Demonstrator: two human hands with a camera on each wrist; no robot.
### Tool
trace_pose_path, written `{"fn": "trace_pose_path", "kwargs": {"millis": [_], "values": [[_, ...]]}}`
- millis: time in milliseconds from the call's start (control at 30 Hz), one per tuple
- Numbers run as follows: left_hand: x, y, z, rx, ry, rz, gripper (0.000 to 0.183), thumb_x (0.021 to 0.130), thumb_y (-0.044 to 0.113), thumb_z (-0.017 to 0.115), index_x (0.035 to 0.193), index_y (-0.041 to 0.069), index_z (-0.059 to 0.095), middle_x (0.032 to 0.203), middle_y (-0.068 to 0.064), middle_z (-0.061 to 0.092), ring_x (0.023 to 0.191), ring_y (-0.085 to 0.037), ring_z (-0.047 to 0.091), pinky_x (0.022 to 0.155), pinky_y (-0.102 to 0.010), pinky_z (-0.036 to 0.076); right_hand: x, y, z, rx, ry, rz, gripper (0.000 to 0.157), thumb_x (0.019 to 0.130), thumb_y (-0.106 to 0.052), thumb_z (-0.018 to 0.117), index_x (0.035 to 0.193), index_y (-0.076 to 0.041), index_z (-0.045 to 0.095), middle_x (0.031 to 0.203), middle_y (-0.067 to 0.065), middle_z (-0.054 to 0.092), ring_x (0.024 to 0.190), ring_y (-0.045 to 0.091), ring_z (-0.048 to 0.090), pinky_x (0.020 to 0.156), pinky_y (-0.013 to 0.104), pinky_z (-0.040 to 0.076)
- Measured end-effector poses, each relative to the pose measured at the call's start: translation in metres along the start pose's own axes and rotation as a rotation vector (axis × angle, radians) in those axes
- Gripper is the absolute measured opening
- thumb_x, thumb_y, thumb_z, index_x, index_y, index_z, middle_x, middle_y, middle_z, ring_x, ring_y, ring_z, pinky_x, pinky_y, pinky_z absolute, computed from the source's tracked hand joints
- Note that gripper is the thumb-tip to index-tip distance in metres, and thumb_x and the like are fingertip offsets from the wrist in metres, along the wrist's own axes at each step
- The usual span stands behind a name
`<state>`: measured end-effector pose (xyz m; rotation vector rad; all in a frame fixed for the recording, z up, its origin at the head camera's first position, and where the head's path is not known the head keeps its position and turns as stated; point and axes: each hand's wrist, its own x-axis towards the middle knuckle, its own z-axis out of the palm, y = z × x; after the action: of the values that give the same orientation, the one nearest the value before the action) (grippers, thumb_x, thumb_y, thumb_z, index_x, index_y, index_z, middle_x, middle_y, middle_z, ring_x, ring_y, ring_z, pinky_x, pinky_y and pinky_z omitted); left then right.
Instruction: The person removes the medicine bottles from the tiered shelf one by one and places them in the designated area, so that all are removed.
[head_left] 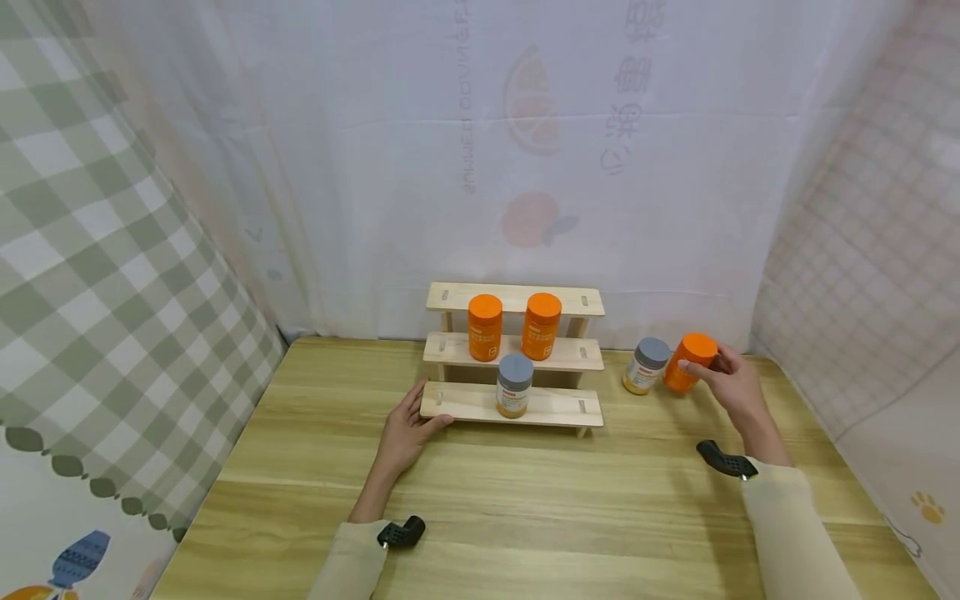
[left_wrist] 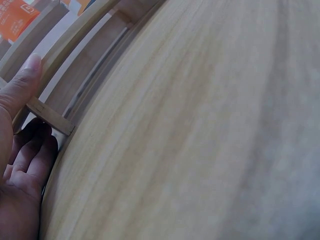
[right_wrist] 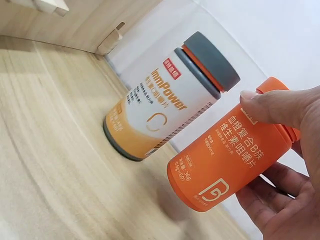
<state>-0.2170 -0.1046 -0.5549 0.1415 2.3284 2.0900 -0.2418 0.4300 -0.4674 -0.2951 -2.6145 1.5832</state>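
My right hand point(head_left: 735, 385) holds an orange vitamin bottle point(right_wrist: 225, 155) by its upper part, thumb on one side and fingers on the other. A shadow lies under the tilted bottle; I cannot tell whether its base touches the table. Close beside it stands a grey-capped white and yellow bottle point(right_wrist: 162, 102). My left hand point(head_left: 405, 429) grips the left end of the three-tier wooden stand point(head_left: 465, 402) at its lowest shelf, thumb at the front edge and fingers curled beneath. Another grey-capped bottle point(head_left: 514, 386) is on that lowest shelf. Two orange bottles, left point(head_left: 485, 327) and right point(head_left: 542, 327), stand on the middle shelf.
The stand's top shelf point(head_left: 517, 297) is near a white printed curtain point(head_left: 375, 208) behind the table. The wood-grain table point(head_left: 525, 517) spreads in front of the stand. A green checked cloth point(head_left: 112, 233) hangs at the left, a pale cloth point(head_left: 885, 250) at the right.
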Motion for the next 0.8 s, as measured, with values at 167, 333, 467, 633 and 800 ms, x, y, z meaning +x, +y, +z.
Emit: {"fn": "trace_pose_path", "kwargs": {"millis": [167, 333, 467, 633, 800], "values": [[0.0, 0.0, 0.0, 0.004, -0.01, 0.003, 0.091, 0.087, 0.025, 0.084, 0.162, 0.016, 0.033, 0.155, -0.015, 0.051, 0.144, -0.03, 0.05, 0.114, -0.046, 0.047, -0.003, 0.007, 0.003, -0.035, 0.014, 0.008, 0.083, 0.093, -0.051, 0.073, 0.161, -0.021, 0.037, 0.14, -0.011, 0.055, 0.114, -0.008, 0.047, 0.118, 0.057, 0.039], [0.0, 0.001, 0.0, 0.002, -0.011, -0.002, 0.092, 0.087, 0.027, 0.084, 0.162, 0.016, 0.033, 0.156, -0.013, 0.05, 0.145, -0.03, 0.049, 0.114, -0.046, 0.047, -0.005, 0.013, 0.005, -0.081, 0.014, 0.0, 0.084, 0.093, -0.051, 0.072, 0.161, -0.017, 0.036, 0.142, -0.007, 0.056, 0.111, -0.01, 0.047, 0.105, 0.024, 0.048], [0.001, 0.001, 0.0, -0.007, -0.008, -0.001, 0.09, 0.087, 0.024, 0.084, 0.162, 0.015, 0.034, 0.156, -0.014, 0.05, 0.144, -0.03, 0.049, 0.114, -0.045, 0.048, -0.006, 0.015, 0.005, -0.084, 0.004, 0.0, 0.084, 0.094, -0.051, 0.072, 0.162, -0.017, 0.036, 0.144, -0.004, 0.055, 0.113, -0.008, 0.048, 0.084, 0.006, 0.045], [0.0, 0.0, 0.0, -0.01, -0.003, -0.002, 0.089, 0.087, 0.021, 0.083, 0.161, 0.015, 0.034, 0.155, -0.015, 0.051, 0.144, -0.029, 0.05, 0.113, -0.043, 0.048, -0.007, 0.014, 0.006, -0.093, -0.013, 0.022, 0.084, 0.095, -0.053, 0.069, 0.163, -0.019, 0.032, 0.16, 0.01, 0.046, 0.132, 0.013, 0.051, 0.103, 0.021, 0.049], [0.0, 0.0, 0.0, -0.011, -0.004, -0.002, 0.09, 0.087, 0.022, 0.084, 0.162, 0.015, 0.034, 0.155, -0.015, 0.051, 0.144, -0.03, 0.05, 0.113, -0.042, 0.049, -0.007, 0.014, 0.007, -0.087, -0.024, 0.019, 0.083, 0.096, -0.054, 0.067, 0.163, -0.021, 0.031, 0.163, 0.014, 0.041, 0.144, 0.029, 0.044, 0.116, 0.048, 0.044]]}}
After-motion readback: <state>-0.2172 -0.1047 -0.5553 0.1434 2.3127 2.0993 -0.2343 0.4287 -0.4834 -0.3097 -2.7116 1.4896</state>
